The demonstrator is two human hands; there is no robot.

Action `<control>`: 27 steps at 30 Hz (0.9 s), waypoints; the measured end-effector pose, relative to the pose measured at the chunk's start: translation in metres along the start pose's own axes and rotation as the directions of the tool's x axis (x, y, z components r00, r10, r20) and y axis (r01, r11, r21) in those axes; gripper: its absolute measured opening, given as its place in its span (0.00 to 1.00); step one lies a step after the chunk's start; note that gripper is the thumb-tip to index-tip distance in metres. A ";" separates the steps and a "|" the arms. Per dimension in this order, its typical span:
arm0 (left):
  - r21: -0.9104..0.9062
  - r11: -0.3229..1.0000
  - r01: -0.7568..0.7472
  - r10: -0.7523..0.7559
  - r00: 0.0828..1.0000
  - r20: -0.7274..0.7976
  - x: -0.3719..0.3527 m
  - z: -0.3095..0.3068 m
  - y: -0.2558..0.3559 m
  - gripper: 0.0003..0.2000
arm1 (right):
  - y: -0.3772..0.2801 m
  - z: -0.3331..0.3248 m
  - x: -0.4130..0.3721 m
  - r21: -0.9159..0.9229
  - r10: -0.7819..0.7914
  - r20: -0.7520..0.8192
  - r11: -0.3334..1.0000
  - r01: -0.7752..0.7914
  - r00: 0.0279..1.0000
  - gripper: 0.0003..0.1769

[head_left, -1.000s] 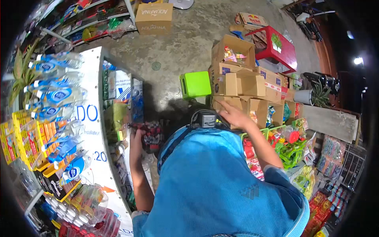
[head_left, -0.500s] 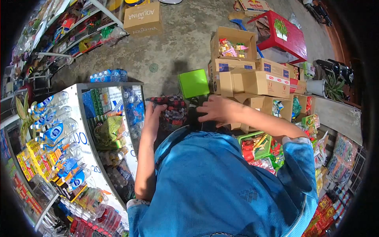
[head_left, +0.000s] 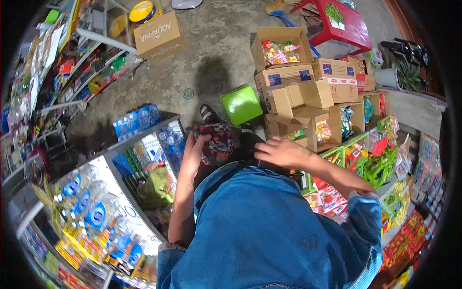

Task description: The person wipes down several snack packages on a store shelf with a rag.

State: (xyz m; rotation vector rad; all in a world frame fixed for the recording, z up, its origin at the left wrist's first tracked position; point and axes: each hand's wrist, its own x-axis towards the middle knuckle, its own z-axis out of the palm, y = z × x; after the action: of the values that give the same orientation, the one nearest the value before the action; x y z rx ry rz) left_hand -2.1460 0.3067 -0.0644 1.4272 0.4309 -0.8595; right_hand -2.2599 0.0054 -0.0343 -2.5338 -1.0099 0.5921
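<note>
A bunched red-and-black checked cloth (head_left: 217,145) sits in front of my left thigh. My left hand (head_left: 193,150) is closed on its left side, thumb over the fabric. Over on the right, my right hand (head_left: 280,152) rests at the dark trouser leg, its fingers stretched out and nothing visible in them. Past the cloth, a foot in a dark sandal (head_left: 209,114) shows on the concrete. A bright green plastic stool (head_left: 241,104) stands just ahead of my legs.
Open cardboard boxes (head_left: 301,98) with snack packets are stacked at the right. To the left stands a white shelf unit (head_left: 107,173) with bottles and goods. Further off are an Aquafina box (head_left: 159,36) and a red plastic table (head_left: 344,26).
The view has turned and shifted, so the sandal now shows. The checked cloth is still in my left hand. My right hand has moved a little right and down.
</note>
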 end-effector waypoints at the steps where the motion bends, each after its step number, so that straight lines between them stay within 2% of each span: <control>1: 0.010 1.000 0.002 -0.002 1.000 0.023 0.017 -0.011 0.004 0.13 | -0.003 -0.008 0.007 0.011 0.104 -0.088 0.995 -0.104 0.991 0.28; 2: -0.009 0.999 -0.035 0.035 0.998 0.044 0.035 -0.025 0.004 0.13 | -0.006 -0.024 0.009 0.183 0.297 -0.009 0.939 -0.290 0.955 0.35; 3: -0.039 0.997 -0.071 0.073 0.995 0.065 0.048 -0.036 0.009 0.13 | -0.011 -0.050 0.013 0.327 0.459 0.101 0.822 -0.466 0.882 0.43; 4: -0.037 0.997 -0.063 0.065 0.995 0.074 0.042 -0.035 0.040 0.14 | -0.008 -0.044 0.008 0.489 0.555 0.064 0.707 -0.511 0.829 0.43; 5: -0.057 0.996 -0.065 0.070 0.994 0.082 0.052 -0.046 0.044 0.14 | -0.001 -0.026 -0.001 0.632 0.639 0.041 0.579 -0.515 0.768 0.42; 6: -0.081 0.995 -0.056 0.064 0.994 0.092 0.066 -0.059 0.046 0.14 | 0.005 0.003 -0.010 0.830 0.703 0.187 0.261 -0.493 0.686 0.42; 7: -0.098 0.994 -0.047 0.057 0.993 0.107 0.082 -0.073 0.048 0.14 | 0.007 0.035 -0.018 0.912 0.709 0.346 -0.099 -0.399 0.615 0.41; 8: -0.027 0.995 -0.092 0.094 0.993 0.068 0.095 -0.082 0.048 0.14 | 0.001 0.051 -0.024 0.862 0.639 0.490 -0.457 -0.220 0.593 0.35; 9: -0.031 0.996 -0.083 0.086 0.993 0.085 0.101 -0.088 0.055 0.14 | 0.003 0.074 -0.017 0.859 0.648 0.496 -0.462 -0.220 0.578 0.35; 11: -0.070 0.997 -0.041 0.048 0.993 0.107 0.104 -0.096 0.073 0.14 | -0.001 0.114 0.004 0.718 0.632 0.614 -0.696 -0.004 0.473 0.34; 12: -0.065 0.997 -0.049 0.056 0.992 0.115 0.103 -0.098 0.083 0.14 | -0.005 0.096 0.031 0.762 0.685 0.609 -0.645 -0.056 0.399 0.30; 13: -0.051 0.998 -0.045 0.051 0.989 0.135 0.106 -0.101 0.086 0.14 | -0.010 0.048 0.059 0.747 0.657 0.646 -0.648 -0.146 0.389 0.29; 15: -0.108 0.994 0.000 0.013 0.992 0.124 0.111 -0.106 0.089 0.13 | 0.002 0.051 0.080 0.814 0.704 0.562 -0.563 -0.142 0.433 0.35; 16: -0.097 0.995 0.000 0.012 0.992 0.129 0.114 -0.111 0.088 0.13 | 0.010 0.062 0.082 0.815 0.714 0.559 -0.566 -0.124 0.422 0.35; 17: -0.089 0.996 0.002 0.011 0.989 0.145 0.117 -0.113 0.086 0.13 | 0.020 0.074 0.083 0.912 0.832 0.374 -0.248 -0.327 0.409 0.36; 18: -0.083 0.996 0.021 -0.008 0.989 0.148 0.120 -0.116 0.084 0.13 | 0.026 0.080 0.083 0.855 0.881 0.165 0.096 -0.509 0.444 0.36; 19: -0.077 0.996 0.037 -0.025 0.989 0.145 0.121 -0.117 0.086 0.13 | 0.024 0.063 0.092 0.857 0.884 0.161 0.094 -0.506 0.438 0.36; 21: -0.030 0.999 -0.017 0.022 0.986 0.164 0.121 -0.119 0.090 0.14 | 0.019 0.029 0.112 0.828 0.929 0.214 -0.008 -0.561 0.301 0.35; 22: -0.019 1.000 -0.003 0.006 0.988 0.152 0.121 -0.118 0.094 0.14 | 0.021 0.024 0.117 0.828 0.947 0.141 0.048 -0.559 0.290 0.33; 27: 0.075 0.997 0.030 -0.041 0.987 0.154 0.127 -0.118 0.122 0.16 | 0.041 -0.007 0.130 0.858 0.961 0.124 0.020 -0.513 0.246 0.32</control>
State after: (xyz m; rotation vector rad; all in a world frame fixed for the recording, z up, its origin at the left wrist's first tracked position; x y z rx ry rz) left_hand -1.9485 0.3787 -0.0902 1.4104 0.3103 -1.0167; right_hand -2.1475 0.0686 -0.0800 -1.8877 0.9643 0.3731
